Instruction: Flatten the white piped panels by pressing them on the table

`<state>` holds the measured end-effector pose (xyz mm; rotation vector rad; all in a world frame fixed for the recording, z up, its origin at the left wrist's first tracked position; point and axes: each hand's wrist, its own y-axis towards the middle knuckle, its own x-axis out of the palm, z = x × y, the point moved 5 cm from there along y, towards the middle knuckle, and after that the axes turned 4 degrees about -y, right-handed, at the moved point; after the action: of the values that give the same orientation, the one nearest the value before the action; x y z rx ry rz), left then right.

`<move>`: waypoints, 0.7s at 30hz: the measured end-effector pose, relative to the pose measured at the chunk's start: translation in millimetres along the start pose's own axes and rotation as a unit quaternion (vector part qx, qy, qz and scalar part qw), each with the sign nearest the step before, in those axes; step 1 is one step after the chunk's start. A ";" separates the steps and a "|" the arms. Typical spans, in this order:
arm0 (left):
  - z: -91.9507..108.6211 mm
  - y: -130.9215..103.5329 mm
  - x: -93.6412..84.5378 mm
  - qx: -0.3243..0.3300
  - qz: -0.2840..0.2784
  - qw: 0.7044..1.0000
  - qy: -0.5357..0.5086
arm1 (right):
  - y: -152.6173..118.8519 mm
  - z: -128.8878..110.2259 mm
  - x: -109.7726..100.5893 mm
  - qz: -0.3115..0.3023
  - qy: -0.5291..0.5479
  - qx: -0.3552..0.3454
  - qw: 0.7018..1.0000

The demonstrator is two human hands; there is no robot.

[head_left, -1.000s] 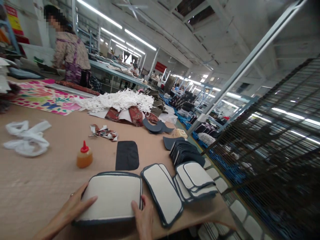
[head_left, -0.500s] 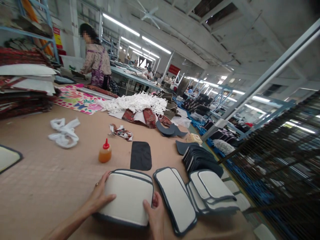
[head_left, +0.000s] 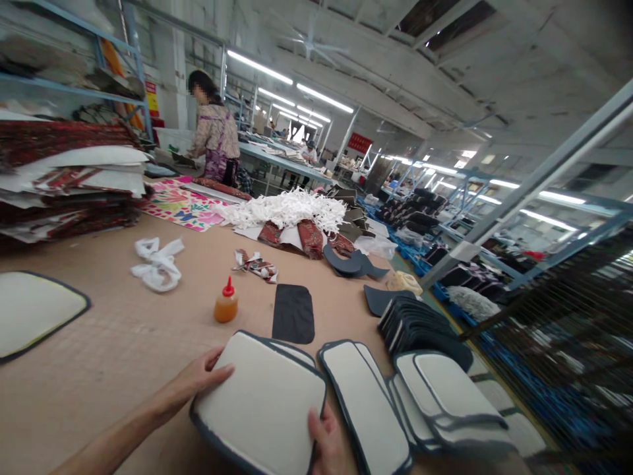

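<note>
A cream panel with rounded corners and a dark edge (head_left: 262, 402) is held between my two hands, tilted above a similar panel that shows behind its upper right edge. My left hand (head_left: 210, 373) grips its upper left side, thumb on the face and fingers underneath. On the right side, my right hand (head_left: 327, 435) pinches the edge with the thumb on top. Narrower cream panels (head_left: 366, 409) lie in a stack just right of my right hand. Farther right rest more cream panels with dark edges (head_left: 450, 389), overlapping.
Beyond the panels are a glue-like orange bottle with a red tip (head_left: 226, 303), a black fabric piece (head_left: 293, 314), white plastic strips (head_left: 158, 264) and curved dark pieces (head_left: 420, 330). Another cream panel (head_left: 34, 313) lies left. A person (head_left: 216, 132) stands at the far left.
The top panel has been lifted and turned clockwise by both hands, coming nearer the camera. The view has swung left, so the table's things sit farther right.
</note>
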<state>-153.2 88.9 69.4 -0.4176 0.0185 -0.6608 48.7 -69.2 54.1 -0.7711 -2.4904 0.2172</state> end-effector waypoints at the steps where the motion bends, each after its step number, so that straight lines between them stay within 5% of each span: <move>1: 10.6 -9.0 5.3 -0.007 -0.049 0.998 -0.038 | -1.2 3.7 -4.5 0.012 0.002 -0.002 1.000; 4: 33.5 -29.6 14.6 -0.037 -0.115 0.988 -0.096 | -3.2 12.7 -15.8 0.013 -0.028 0.020 0.999; 7: 38.6 -32.6 18.9 -0.002 -0.086 0.995 -0.045 | -2.9 7.8 -25.7 0.061 -0.148 -0.002 0.987; 10: 33.5 -25.5 20.0 0.119 0.036 0.984 0.125 | -5.7 -7.7 -26.8 0.182 -0.381 -0.092 0.902; 13: 29.1 -20.2 22.6 0.177 0.093 0.954 0.225 | -9.1 -10.7 -17.9 0.215 -0.507 -0.130 0.825; 15: 31.8 -17.4 22.3 0.157 0.049 0.963 0.214 | -12.9 -11.1 -19.1 0.223 -0.501 -0.136 0.825; 17: 41.0 -17.4 18.7 0.144 0.008 0.971 0.189 | -17.1 -14.2 -25.0 0.213 -0.453 -0.129 0.856; 21: 50.7 -20.1 18.8 0.172 -0.005 0.964 0.202 | -25.4 -33.1 -33.5 0.209 -0.385 -0.116 0.891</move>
<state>-142.8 82.2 125.8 0.0561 0.2850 -0.7347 77.4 -109.1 75.4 -1.5772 -3.0769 0.4549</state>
